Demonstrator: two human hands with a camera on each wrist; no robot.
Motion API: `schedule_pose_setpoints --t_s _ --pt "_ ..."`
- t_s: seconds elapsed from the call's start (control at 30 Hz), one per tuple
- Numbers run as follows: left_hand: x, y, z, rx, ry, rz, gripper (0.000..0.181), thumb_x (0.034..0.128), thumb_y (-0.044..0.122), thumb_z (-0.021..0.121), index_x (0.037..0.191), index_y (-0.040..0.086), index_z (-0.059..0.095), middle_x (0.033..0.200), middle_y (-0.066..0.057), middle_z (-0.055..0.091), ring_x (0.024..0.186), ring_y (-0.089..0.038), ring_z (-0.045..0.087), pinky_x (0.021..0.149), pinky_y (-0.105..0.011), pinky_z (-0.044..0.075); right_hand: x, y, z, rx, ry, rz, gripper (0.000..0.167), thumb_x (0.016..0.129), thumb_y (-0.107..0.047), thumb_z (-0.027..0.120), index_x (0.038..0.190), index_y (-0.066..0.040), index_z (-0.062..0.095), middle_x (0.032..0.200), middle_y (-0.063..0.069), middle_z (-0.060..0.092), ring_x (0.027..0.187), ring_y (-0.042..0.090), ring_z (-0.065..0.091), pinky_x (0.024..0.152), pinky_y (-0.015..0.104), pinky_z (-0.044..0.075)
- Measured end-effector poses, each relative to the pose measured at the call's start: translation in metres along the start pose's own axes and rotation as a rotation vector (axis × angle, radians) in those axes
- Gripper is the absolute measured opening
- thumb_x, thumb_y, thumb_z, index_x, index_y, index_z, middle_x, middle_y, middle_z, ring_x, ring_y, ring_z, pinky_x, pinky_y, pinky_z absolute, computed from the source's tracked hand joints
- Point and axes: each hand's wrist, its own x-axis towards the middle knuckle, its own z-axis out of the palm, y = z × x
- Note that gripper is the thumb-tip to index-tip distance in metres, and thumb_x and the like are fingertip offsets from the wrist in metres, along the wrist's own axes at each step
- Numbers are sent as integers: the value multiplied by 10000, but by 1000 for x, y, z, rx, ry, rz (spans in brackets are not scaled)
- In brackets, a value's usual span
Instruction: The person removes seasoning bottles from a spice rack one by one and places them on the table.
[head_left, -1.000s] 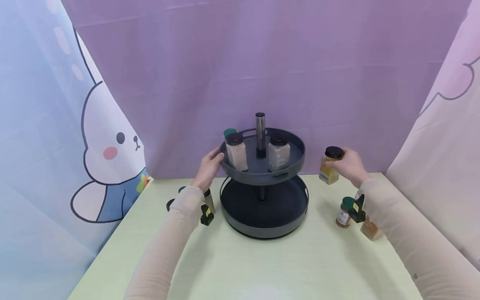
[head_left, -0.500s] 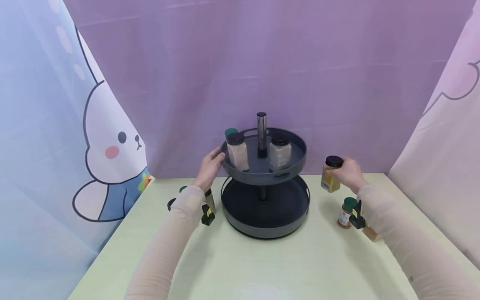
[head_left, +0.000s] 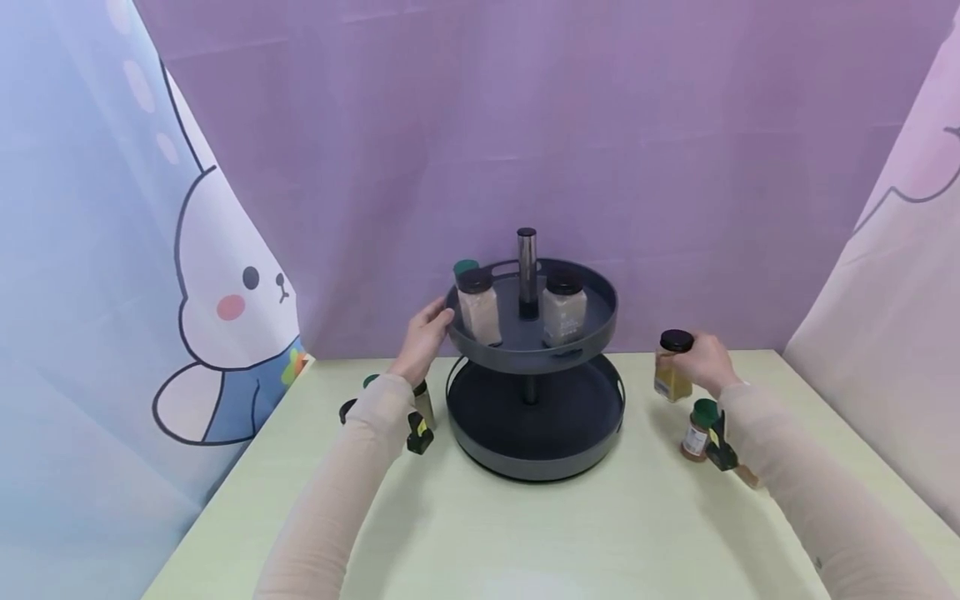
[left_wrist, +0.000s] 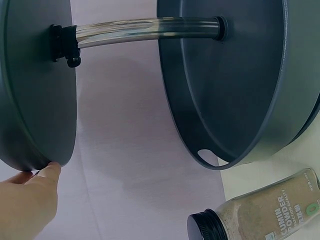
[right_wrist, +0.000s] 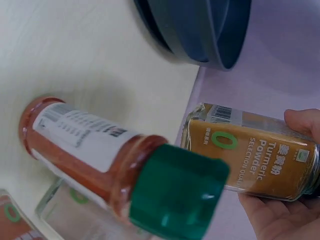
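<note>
My right hand (head_left: 705, 365) grips a square jar of turmeric powder (right_wrist: 255, 150) with a black lid. The jar hangs upright just over the table, right of the two-tier turntable (head_left: 534, 358). At the turntable's left, my left hand (head_left: 423, 337) holds the rim of the upper tray (left_wrist: 42, 90), thumb and fingers at its edge. That tray carries two pale spice jars with black lids, the left jar (head_left: 480, 317) and the right jar (head_left: 564, 318), plus a green-lidded jar (head_left: 466, 267) mostly hidden behind. No jars show on the lower tray (head_left: 525, 425).
A red spice jar with a green lid (right_wrist: 95, 155) stands near my right wrist. Another jar (head_left: 748, 477) is partly covered by the sleeve. Left of the turntable, a cumin powder jar (left_wrist: 265, 210) and others are partly behind my left arm. A purple curtain (head_left: 585, 125) hangs behind.
My right hand has lowered the turmeric jar toward the table. My left hand has stayed at the upper tray's rim, and the head view has shifted slightly.
</note>
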Motion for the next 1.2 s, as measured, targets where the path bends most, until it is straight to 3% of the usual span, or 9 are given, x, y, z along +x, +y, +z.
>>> schedule_pose_setpoints --t_s 0.1,0.23,0.47,0.63,0.93,1.2 --pt "6 -9 -1 11 17 17 495 980 225 401 1438 81 279 1479 -78 304 1349 -192 309 1114 -320 293 2 5 2 -41 7 -19 642 804 -264 657 1195 189 424 1172 400 479 1055 515 502 868 571 457" --pt "6 -10 0 11 20 15 497 980 223 400 1439 78 275 1481 -85 299 1349 -199 310 1111 -325 299 5 11 4 -88 -3 -47 600 782 -241 676 1147 186 463 1123 395 516 1004 510 537 830 552 477" --pt "-6 5 1 -18 -10 -23 508 982 191 393 1446 56 239 1496 -106 256 1367 -213 271 1125 -325 272 9 14 8 -130 -55 -28 637 751 -235 705 1153 186 445 1131 399 505 988 498 551 803 525 502" --pt "-11 11 2 -7 -19 -15 519 983 187 384 1450 37 215 1503 -121 236 1373 -222 258 1129 -326 264 11 19 11 -146 -91 -12 623 734 -237 709 1119 177 450 1115 394 512 965 485 568 768 492 526" --pt "5 -8 0 -25 19 -2 505 980 213 403 1444 76 260 1482 -92 293 1352 -195 301 1115 -320 290 16 32 16 -204 -128 6 598 723 -245 698 1081 155 433 1067 375 538 936 469 579 717 455 537" --pt "7 -11 0 -20 29 13 508 976 222 406 1441 73 266 1480 -90 298 1350 -190 305 1112 -316 295 19 37 20 -217 -146 20 632 729 -273 699 1090 165 420 1059 372 537 934 470 568 733 485 518"
